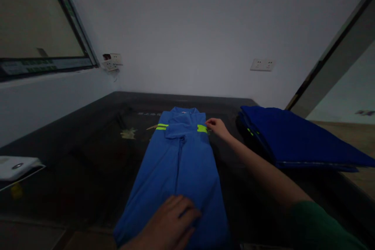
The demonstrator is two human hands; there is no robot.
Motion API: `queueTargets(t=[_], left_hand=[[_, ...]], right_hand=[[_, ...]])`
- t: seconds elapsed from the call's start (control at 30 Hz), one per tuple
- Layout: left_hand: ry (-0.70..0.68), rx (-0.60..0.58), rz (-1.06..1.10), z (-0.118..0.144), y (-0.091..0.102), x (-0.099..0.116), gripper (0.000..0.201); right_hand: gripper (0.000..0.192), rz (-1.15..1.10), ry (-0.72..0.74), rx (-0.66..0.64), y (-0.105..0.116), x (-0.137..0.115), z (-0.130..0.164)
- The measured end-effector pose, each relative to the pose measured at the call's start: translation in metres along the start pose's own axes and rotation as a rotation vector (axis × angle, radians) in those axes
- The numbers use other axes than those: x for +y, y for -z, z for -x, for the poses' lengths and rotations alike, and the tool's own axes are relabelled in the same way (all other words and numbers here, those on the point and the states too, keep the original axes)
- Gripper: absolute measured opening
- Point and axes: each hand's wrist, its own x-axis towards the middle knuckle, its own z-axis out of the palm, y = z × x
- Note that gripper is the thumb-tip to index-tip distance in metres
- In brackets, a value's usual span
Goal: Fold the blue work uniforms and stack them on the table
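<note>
A blue work coverall (pixel 193 164) lies lengthwise on a dark table, its collar at the far end. Its sleeves are folded inward across the chest, and yellow-green reflective bands show on both sides. My right hand (pixel 216 126) is at the right edge of the chest, beside the band, with thumb and fingers pinched together on the cloth's edge. Over the lower part, close to me, my left hand (pixel 171 222) rests palm down with its fingers loosely bent and apart, slightly blurred. Whether it presses on the cloth I cannot tell.
A stack of folded dark blue cloth (pixel 299 136) stands to the right on the dark table (pixel 96 156). A white device (pixel 19 167) with a cable sits at the left edge. Behind rises a wall with sockets (pixel 262 65); a window (pixel 38 27) is at left.
</note>
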Motion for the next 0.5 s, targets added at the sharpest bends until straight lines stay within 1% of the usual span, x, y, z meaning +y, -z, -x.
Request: queueTargets(t=[0.07, 0.1, 0.13, 0.17, 0.23, 0.27, 0.33, 0.4, 0.5], left_hand=[[-0.18, 0.138, -0.133, 0.0, -0.028, 0.006, 0.024], [-0.254, 0.18, -0.187, -0.004, -0.039, 0.008, 0.024], [-0.306, 0.198, -0.229, -0.01, -0.048, 0.009, 0.025], [-0.34, 0.186, -0.256, -0.016, -0.054, 0.01, 0.028], [-0.367, 0.112, -0.286, -0.028, -0.059, 0.01, 0.039], [-0.357, 0.084, -0.3, -0.032, -0.059, 0.01, 0.044], [-0.334, 0.066, -0.339, -0.037, -0.059, 0.009, 0.049], [-0.337, 0.08, -0.401, -0.036, -0.062, 0.008, 0.047], [-0.36, 0.088, -0.477, -0.031, -0.075, 0.005, 0.041]], right_hand=[[0.03, 0.093, -0.013, 0.041, -0.011, 0.006, -0.04], [0.033, 0.119, -0.013, 0.047, -0.018, 0.008, -0.056], [0.035, 0.153, -0.014, 0.048, -0.025, 0.01, -0.07], [0.036, 0.188, -0.015, 0.045, -0.032, 0.012, -0.082], [0.037, 0.258, -0.018, 0.028, -0.047, 0.018, -0.101], [0.036, 0.291, -0.018, 0.017, -0.054, 0.022, -0.108], [0.035, 0.352, -0.015, -0.003, -0.063, 0.03, -0.12], [0.034, 0.404, -0.005, -0.012, -0.067, 0.037, -0.13], [0.031, 0.461, 0.017, 0.002, -0.067, 0.046, -0.14]])
